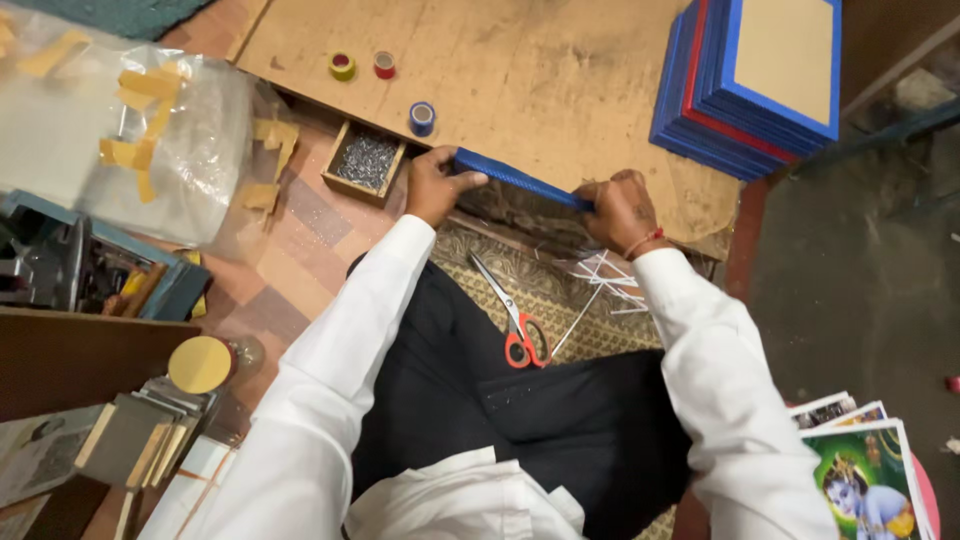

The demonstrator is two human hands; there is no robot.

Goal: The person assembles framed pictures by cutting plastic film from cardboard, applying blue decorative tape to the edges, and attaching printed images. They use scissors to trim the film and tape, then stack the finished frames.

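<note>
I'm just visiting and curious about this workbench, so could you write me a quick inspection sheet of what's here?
Surface: scuffed brown hardboard work board laid on the floor.
Job's things: long blue framing strip, held at both ends.
Clutter: orange-handled scissors on the lap, small wooden box of metal pins, three small tape rolls, stack of blue and red framed boards, white offcut slivers, clear plastic bag with yellow tape pieces.
Hands: left hand and right hand each grip the strip.
Cables: nothing seen.
Surroundings: printed colour pictures at lower right, round brass-coloured lid at left.
</note>
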